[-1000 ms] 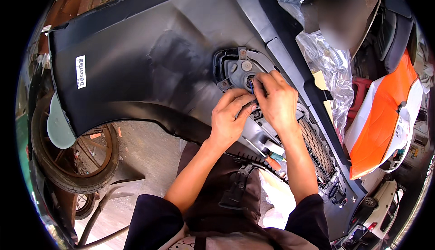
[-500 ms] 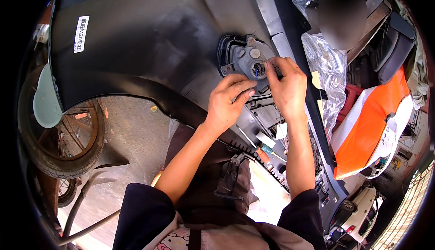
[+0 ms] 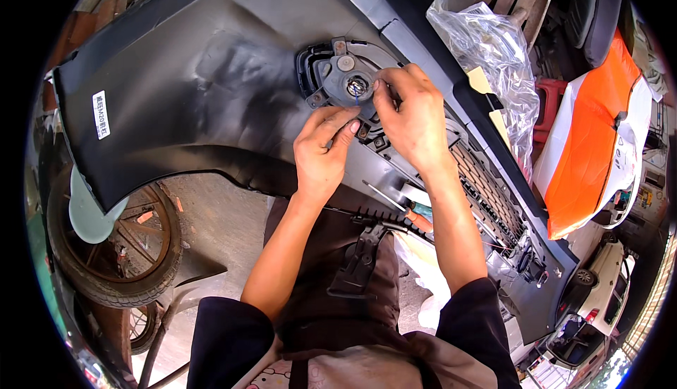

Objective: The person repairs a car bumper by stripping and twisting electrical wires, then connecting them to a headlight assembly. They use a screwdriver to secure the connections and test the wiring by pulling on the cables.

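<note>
A large black car bumper (image 3: 211, 86) lies inside-up across my lap. Set in it is a grey fog lamp housing (image 3: 338, 75) with a round socket (image 3: 356, 87) at its middle. My right hand (image 3: 412, 117) rests on the housing's right side, its thumb and fingers pinched at the socket, where a thin wire shows. My left hand (image 3: 321, 153) sits just below the housing, fingertips touching its lower edge. What the right fingers grip is too small to make out.
A screwdriver (image 3: 398, 205) with an orange handle lies on the bumper by my right forearm. Crumpled clear plastic (image 3: 486, 57) and an orange-and-white body panel (image 3: 592, 135) lie to the right. A rusty wheel with tyre (image 3: 120, 255) stands at lower left on the concrete floor.
Both hands stay at the lamp housing. My left fingers have slid a little lower, off the socket. The view has shifted slightly.
</note>
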{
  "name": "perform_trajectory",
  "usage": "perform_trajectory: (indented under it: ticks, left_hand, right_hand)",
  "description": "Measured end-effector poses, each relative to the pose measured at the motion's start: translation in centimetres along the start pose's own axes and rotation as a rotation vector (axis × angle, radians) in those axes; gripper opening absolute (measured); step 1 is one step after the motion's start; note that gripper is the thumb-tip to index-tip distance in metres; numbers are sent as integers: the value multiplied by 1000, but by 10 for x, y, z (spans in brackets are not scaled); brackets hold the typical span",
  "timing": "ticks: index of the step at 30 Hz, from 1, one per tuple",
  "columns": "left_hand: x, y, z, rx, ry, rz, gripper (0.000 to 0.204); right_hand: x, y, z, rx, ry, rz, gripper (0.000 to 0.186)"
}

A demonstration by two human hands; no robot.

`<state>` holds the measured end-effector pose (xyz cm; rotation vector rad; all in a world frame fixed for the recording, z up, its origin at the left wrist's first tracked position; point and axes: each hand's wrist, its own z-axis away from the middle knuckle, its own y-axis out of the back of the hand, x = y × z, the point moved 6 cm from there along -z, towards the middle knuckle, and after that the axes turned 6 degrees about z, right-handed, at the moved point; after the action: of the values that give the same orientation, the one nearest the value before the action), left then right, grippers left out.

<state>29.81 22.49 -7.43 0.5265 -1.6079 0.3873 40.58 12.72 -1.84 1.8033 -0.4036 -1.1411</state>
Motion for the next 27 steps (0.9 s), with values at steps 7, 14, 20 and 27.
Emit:
perform_trajectory:
  ticks: [7,14,20,27]
  left_hand:
    - [-2,-2,1,14,16,-10,18]
    - [-8,-2,1,-10,32,23,19]
    - [-11,-2,1,-7,40,55,18]
    - [-7,-1,1,12,81,91,18]
  right_hand:
    - [6,-8,3,32,60,-164,8]
    - [8,-18,-1,69,73,-131,7]
    - [5,-27,-3,100,120,-38,7]
    - [0,-27,-6,115,141,28,6]
